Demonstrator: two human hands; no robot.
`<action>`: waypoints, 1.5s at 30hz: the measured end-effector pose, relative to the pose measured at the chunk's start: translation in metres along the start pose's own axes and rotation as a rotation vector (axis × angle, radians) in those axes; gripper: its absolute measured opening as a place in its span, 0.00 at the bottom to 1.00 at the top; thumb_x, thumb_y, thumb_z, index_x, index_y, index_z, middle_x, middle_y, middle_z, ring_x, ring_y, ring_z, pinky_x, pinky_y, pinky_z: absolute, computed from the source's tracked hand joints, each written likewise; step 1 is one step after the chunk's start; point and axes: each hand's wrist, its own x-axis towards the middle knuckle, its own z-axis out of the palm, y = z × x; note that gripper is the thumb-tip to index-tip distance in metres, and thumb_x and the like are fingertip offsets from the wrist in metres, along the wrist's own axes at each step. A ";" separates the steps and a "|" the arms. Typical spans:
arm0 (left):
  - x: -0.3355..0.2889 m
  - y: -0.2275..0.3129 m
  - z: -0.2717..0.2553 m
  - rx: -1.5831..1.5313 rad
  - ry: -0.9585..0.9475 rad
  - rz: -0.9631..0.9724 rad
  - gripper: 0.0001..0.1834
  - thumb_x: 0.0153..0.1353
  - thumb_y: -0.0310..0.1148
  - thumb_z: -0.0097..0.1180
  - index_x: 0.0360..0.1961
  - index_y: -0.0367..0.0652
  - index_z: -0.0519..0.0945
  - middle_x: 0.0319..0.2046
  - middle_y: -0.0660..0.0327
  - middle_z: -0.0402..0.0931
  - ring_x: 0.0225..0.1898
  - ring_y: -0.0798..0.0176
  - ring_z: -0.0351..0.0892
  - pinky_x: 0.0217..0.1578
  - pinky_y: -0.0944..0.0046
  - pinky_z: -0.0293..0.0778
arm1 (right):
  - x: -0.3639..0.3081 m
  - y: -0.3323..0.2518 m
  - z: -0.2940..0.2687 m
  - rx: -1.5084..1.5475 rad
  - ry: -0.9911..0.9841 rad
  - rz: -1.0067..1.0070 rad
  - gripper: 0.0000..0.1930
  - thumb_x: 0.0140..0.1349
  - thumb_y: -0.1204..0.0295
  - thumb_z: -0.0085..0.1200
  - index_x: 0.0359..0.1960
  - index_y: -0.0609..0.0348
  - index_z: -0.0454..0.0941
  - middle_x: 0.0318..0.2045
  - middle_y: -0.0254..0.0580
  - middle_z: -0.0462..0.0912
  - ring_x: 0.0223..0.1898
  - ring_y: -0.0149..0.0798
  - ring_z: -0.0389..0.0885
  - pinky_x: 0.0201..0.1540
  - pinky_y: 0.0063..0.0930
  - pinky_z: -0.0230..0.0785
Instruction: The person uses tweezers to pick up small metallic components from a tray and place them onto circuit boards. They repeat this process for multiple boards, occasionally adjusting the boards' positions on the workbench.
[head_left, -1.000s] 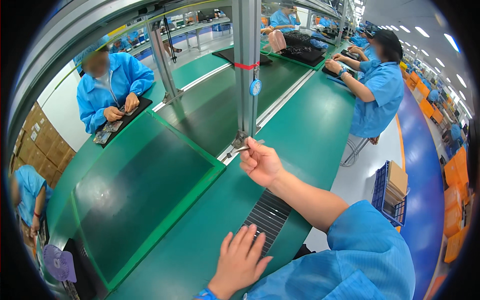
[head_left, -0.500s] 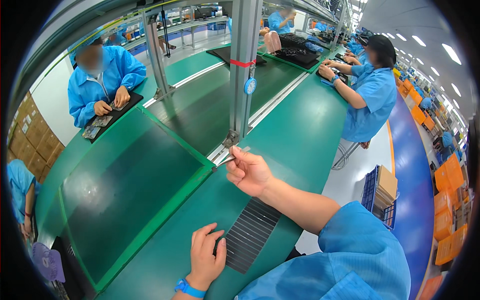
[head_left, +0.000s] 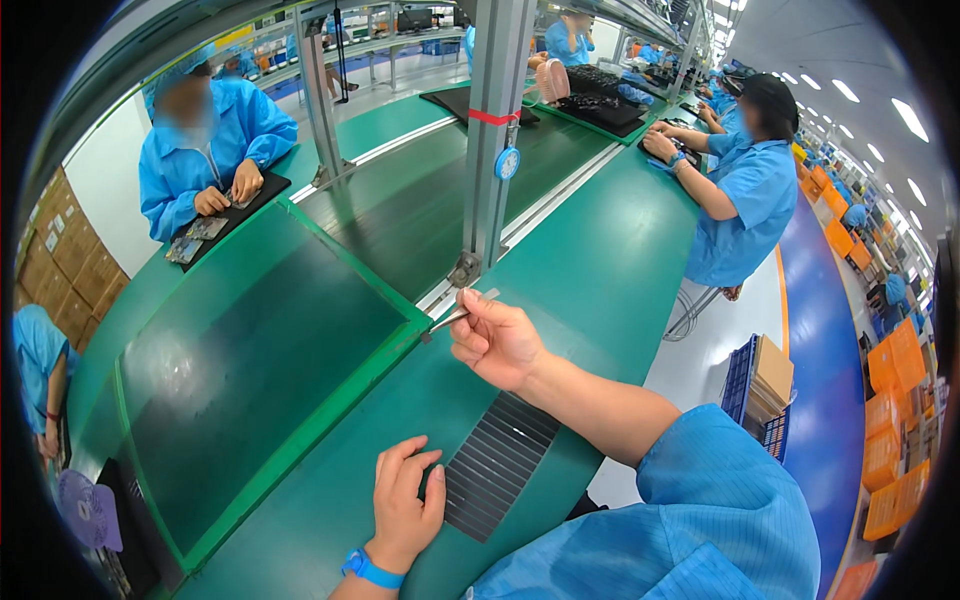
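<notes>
A long green surface [head_left: 590,285] runs through a bright workroom where people in blue work along its length. Nearest, the left hand [head_left: 408,500] has its fingers loosely bent and apart, with a blue wristband [head_left: 373,569] behind them. Just right of those fingers lies a dark striped sheet [head_left: 500,465]; whether the thumb touches it I cannot tell. The right forearm passes across the sheet's far end. Beyond it, the right hand [head_left: 497,345] has thumb and fingers pinched together on a slim metal tool [head_left: 452,319], with something small and dark at its lower tip, too small to make out.

Left of the right fingers spreads a dark panel edged in green [head_left: 265,370]. Just past them a metal post [head_left: 487,190] stands in the way, hiding part of the belt [head_left: 410,200] behind; a blue round tag [head_left: 507,163] hangs from it. Well right of the fingers is a blue crate [head_left: 738,380] of brown boards. Farther off, one co-worker [head_left: 220,145] sits to the left, another [head_left: 745,195] to the right, and a pink fan [head_left: 551,80] stands beyond the post.
</notes>
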 end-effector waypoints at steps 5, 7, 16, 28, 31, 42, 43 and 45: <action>0.000 0.001 -0.001 0.011 0.002 0.008 0.07 0.56 0.24 0.54 0.36 0.35 0.78 0.45 0.48 0.73 0.44 0.48 0.72 0.44 0.55 0.70 | 0.001 0.001 -0.002 -0.011 0.002 0.000 0.08 0.67 0.62 0.48 0.32 0.49 0.71 0.21 0.33 0.78 0.16 0.25 0.62 0.23 0.20 0.53; 0.000 0.000 -0.001 0.020 0.009 0.013 0.07 0.55 0.24 0.54 0.36 0.35 0.78 0.46 0.49 0.72 0.44 0.48 0.72 0.44 0.55 0.70 | 0.000 0.001 -0.001 -0.007 0.006 0.004 0.08 0.67 0.62 0.48 0.32 0.49 0.71 0.21 0.33 0.78 0.16 0.25 0.62 0.23 0.20 0.53; 0.001 0.002 -0.001 0.025 0.027 -0.022 0.07 0.54 0.23 0.54 0.36 0.35 0.78 0.45 0.49 0.73 0.46 0.49 0.73 0.45 0.56 0.70 | -0.001 0.001 0.002 0.001 0.016 0.010 0.08 0.67 0.62 0.48 0.31 0.49 0.71 0.21 0.33 0.78 0.16 0.25 0.63 0.24 0.20 0.53; 0.001 0.000 -0.001 0.017 0.056 -0.025 0.06 0.53 0.22 0.54 0.33 0.36 0.79 0.45 0.50 0.73 0.45 0.50 0.74 0.44 0.57 0.71 | -0.001 0.001 0.003 0.012 0.046 0.024 0.08 0.67 0.62 0.48 0.32 0.50 0.72 0.20 0.35 0.77 0.16 0.26 0.64 0.23 0.21 0.54; 0.000 0.000 -0.001 0.021 0.083 -0.029 0.05 0.53 0.22 0.54 0.32 0.36 0.80 0.44 0.51 0.73 0.45 0.51 0.73 0.44 0.57 0.71 | -0.001 0.001 0.001 0.015 0.047 0.028 0.08 0.67 0.62 0.48 0.33 0.50 0.72 0.20 0.35 0.77 0.15 0.27 0.64 0.24 0.22 0.54; 0.002 0.000 -0.003 0.040 0.111 -0.043 0.05 0.51 0.22 0.55 0.30 0.38 0.80 0.44 0.53 0.74 0.45 0.52 0.71 0.41 0.58 0.70 | -0.003 -0.001 0.011 -0.023 0.132 0.022 0.09 0.67 0.61 0.48 0.31 0.50 0.72 0.16 0.32 0.73 0.15 0.27 0.62 0.23 0.22 0.53; 0.002 0.000 -0.003 0.032 0.113 -0.052 0.05 0.51 0.22 0.55 0.30 0.38 0.80 0.44 0.53 0.74 0.44 0.53 0.72 0.42 0.58 0.70 | -0.003 -0.001 0.011 -0.030 0.134 0.019 0.09 0.67 0.61 0.48 0.31 0.50 0.72 0.16 0.32 0.73 0.15 0.27 0.62 0.23 0.22 0.53; 0.001 0.000 -0.003 0.036 0.110 -0.049 0.05 0.50 0.22 0.55 0.30 0.38 0.80 0.43 0.53 0.74 0.44 0.53 0.72 0.42 0.58 0.70 | -0.003 0.000 0.012 -0.041 0.135 0.016 0.09 0.66 0.61 0.49 0.30 0.50 0.71 0.16 0.32 0.73 0.15 0.26 0.62 0.23 0.22 0.52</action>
